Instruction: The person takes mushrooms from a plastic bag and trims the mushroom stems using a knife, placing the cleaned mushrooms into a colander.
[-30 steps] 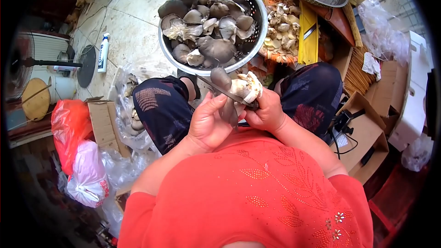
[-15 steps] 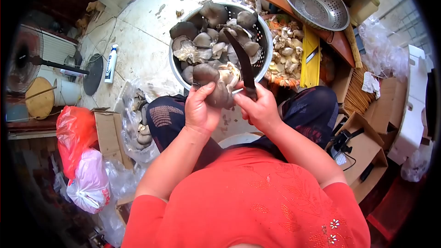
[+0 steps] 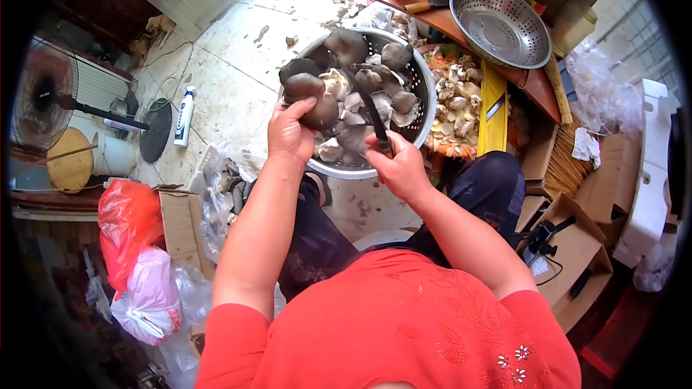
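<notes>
Head view: the dark grey, pale-stemmed mushroom clump [image 3: 308,95] just got moved farther out, over the left side of the round perforated metal colander [image 3: 431,104], so it's up by the rest now. Left-hand fingers [image 3: 299,109] are clamped on its near edge; right-hand fingers [image 3: 380,161] grip the long dark curved knife [image 3: 370,106].

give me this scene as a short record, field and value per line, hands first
left hand: holds a mushroom cluster, thumb on a grey cap
right hand: grips a dark-bladed knife, blade pointing away from the body
in front: a metal colander with grey mushrooms inside
right of colander: pale mushroom pieces, then a yellow slicer
far right: a shallow perforated bowl on a reddish-brown surface
</notes>
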Demonstrator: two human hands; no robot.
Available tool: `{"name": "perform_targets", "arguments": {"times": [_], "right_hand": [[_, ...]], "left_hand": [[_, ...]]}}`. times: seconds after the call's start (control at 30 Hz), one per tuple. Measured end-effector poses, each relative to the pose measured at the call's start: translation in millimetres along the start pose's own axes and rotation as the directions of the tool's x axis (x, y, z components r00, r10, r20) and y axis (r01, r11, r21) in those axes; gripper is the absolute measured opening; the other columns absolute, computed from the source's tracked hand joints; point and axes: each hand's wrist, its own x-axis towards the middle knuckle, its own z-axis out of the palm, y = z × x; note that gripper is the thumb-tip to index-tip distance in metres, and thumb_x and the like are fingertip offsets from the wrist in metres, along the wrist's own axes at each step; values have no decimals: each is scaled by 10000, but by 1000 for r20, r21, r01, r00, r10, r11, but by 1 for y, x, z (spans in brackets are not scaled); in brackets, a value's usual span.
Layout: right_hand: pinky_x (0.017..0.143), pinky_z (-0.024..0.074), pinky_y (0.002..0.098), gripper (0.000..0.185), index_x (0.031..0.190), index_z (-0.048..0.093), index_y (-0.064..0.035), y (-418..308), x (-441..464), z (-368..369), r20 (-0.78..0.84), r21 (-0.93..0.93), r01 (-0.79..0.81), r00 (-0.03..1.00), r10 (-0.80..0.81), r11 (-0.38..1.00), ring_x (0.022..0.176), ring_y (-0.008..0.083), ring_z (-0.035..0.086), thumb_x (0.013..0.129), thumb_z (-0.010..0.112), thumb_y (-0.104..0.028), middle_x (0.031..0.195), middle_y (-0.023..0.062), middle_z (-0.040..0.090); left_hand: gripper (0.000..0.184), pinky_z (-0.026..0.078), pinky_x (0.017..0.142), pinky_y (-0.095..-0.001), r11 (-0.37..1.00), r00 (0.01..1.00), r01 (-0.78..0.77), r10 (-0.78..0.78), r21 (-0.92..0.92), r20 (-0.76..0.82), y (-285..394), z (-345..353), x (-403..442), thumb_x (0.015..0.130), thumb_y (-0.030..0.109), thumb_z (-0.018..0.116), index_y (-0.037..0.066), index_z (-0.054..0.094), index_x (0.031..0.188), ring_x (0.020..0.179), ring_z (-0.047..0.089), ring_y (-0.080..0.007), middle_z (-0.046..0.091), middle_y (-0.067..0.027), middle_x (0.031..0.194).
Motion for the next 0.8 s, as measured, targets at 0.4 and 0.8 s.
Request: {"name": "perform_targets", "arguments": {"times": [0.4,0.8], "right_hand": [[578,466,276,171,965,615,-47,-5,-30,-8,40,-344,180,983,-177,922,589,119,569,808,647,-109,701,52,611],[624,492,328,158,933,581,-47,-2,-68,-17,47,-380,197,980,-194,904,650,234,617,804,652,-105,751,121,618]], "left_hand": [[395,469,959,-382,938,955,253,-202,-237,217,-14,1,-36,812,-20,623,75,562,1191,1053,601,-218,630,-55,1126],[419,419,1032,-391,920,907,314,-216,-237,361,-32,6,-64,840,50,633,45,535,1247,1154,569,-245,616,-84,1208]]}}
